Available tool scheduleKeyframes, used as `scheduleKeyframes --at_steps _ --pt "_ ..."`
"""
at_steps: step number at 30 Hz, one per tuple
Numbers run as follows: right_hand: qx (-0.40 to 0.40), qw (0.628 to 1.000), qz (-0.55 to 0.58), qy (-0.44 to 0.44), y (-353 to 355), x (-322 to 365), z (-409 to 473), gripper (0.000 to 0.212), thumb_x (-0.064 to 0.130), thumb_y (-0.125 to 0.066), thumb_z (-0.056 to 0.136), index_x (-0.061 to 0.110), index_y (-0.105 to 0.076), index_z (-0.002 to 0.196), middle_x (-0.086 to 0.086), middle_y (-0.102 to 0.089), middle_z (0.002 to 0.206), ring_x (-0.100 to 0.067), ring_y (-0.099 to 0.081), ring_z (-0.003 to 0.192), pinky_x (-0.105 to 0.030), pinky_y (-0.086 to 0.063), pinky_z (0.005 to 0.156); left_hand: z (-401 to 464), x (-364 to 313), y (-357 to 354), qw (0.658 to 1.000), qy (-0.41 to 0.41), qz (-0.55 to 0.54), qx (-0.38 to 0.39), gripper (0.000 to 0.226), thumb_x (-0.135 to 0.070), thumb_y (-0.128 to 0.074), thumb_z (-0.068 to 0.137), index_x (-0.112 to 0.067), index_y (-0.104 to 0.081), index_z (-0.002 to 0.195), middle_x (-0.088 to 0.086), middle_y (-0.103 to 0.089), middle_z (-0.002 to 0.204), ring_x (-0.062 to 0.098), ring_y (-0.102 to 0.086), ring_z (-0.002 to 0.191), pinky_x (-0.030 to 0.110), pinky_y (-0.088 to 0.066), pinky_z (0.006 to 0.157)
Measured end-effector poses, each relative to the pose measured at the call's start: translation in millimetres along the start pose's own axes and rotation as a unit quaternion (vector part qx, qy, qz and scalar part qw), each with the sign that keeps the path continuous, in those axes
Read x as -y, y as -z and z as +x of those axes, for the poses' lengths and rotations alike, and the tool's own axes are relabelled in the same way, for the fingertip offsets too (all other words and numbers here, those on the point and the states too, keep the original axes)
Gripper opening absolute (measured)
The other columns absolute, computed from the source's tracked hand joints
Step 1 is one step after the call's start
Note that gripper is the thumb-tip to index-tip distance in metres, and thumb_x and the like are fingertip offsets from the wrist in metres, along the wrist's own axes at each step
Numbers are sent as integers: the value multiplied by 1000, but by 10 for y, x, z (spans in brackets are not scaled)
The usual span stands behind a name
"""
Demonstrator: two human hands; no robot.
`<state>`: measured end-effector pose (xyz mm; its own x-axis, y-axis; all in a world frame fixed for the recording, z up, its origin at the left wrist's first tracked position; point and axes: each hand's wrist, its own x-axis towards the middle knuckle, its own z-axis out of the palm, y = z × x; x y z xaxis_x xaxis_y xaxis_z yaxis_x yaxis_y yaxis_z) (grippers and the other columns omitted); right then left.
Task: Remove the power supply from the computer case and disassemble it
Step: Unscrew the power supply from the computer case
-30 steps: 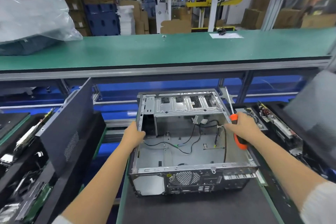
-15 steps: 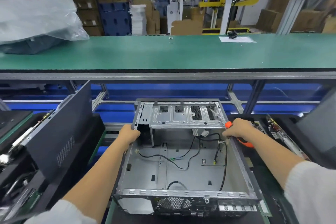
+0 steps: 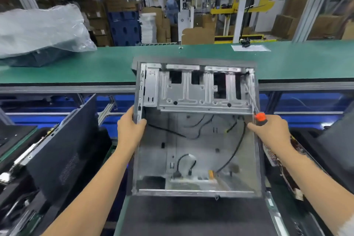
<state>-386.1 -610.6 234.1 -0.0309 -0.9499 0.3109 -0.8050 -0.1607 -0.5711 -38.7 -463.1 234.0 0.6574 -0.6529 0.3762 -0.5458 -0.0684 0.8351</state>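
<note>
Now the computer case (image 3: 197, 140) is lifted and tipped up between the hands, no longer flat on the worktop (image 3: 191, 216). The left hand (image 3: 130, 130) grips its left wall; the right hand (image 3: 272, 134) clasps the right wall and a screwdriver (image 3: 259, 117). No power supply shows inside (only loose cables (image 3: 235, 149)), so it seems already out.

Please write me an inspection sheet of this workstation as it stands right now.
Surface: dark mat on the bench, below the case.
Job's things: open grey metal computer case, tilted up and gripped on both sides; no power supply seen inside.
Clutter: dark perforated side panel leaning at left; circuit boards at right.
Hands: left hand grips the case's left edge; right hand holds the right edge and an orange-handled screwdriver.
Cables: loose black wires lying in the case.
Surroundings: green conveyor belt with a clear plastic bag; cardboard boxes beyond.
</note>
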Motion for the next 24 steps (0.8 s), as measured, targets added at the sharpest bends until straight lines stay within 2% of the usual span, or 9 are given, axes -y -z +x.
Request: scheduleKeyframes --at_steps 3,7,9,12,15,17,20,22,24 --pt "-97 989 107 24 -123 4 -179 19 22 -74 75 12 -62 64 -8 -57 55 -25 -51 58 -38 -40 59 1 12 -55 997 -65 -37 -36 45 6 -53 80 -4 -57 124 -24 -50 58 0 -42 53 10 -36 57" --pt "-133 977 165 10 -424 -190 -434 26 14 -76 75 9 -54 63 -9 -51 53 -24 -44 56 -40 -36 62 -72 251 -181 998 -39 -41 -6 65 4 -56 86 -13 -37 146 -17 -53 70 3 -48 56 13 -42 56" --pt "-111 980 165 16 -561 -282 -578 19 16 -77 76 3 -65 81 -8 -58 63 -27 -53 64 -32 -33 63 -144 434 -196 999 -1 -23 30 71 3 -57 88 -14 -27 150 -7 -60 84 8 -54 68 14 -41 63" --pt "-87 984 152 26 -633 -204 -634 43 15 -78 76 3 -64 115 10 -55 71 -21 -54 70 -25 -35 67 -187 681 -131 997 47 -21 50 75 3 -56 89 -13 -19 152 -9 -57 94 14 -57 81 24 -43 77" --pt "-40 994 104 16 -586 -156 -557 19 19 -73 77 18 -63 93 19 -45 58 -12 -43 54 -25 -31 52 -131 730 -118 989 96 -70 85 80 4 -57 87 -24 -18 152 -7 -60 120 4 -61 96 15 -50 85" --pt "9 997 76 4 -557 -180 -502 19 21 -69 79 23 -52 72 14 -49 54 -1 -46 49 -19 -30 48 -44 705 -181 977 154 -99 107 76 5 -56 87 -22 -24 151 4 -52 140 22 -54 121 38 -46 104" --pt "59 995 84 -13 -532 -162 -409 20 18 -64 81 21 -48 68 8 -57 48 7 -55 43 -21 -33 47 -5 665 -243 966 199 -129 106 53 12 -52 83 -17 -52 128 7 -66 113 25 -59 101 38 -50 89" --pt "81 991 103 -12 -507 -133 -354 17 17 -63 82 20 -49 72 5 -62 54 6 -56 42 -21 -36 47 -37 664 -234 960 205 -164 100 44 13 -51 83 -15 -58 117 3 -67 94 23 -58 88 36 -50 83" --pt "85 990 114 -4 -481 -134 -310 15 16 -64 83 18 -51 76 -1 -64 60 0 -59 41 -22 -41 50 -53 683 -240 955 204 -191 97 46 12 -52 84 -15 -57 121 1 -70 94 20 -60 85 37 -51 83"
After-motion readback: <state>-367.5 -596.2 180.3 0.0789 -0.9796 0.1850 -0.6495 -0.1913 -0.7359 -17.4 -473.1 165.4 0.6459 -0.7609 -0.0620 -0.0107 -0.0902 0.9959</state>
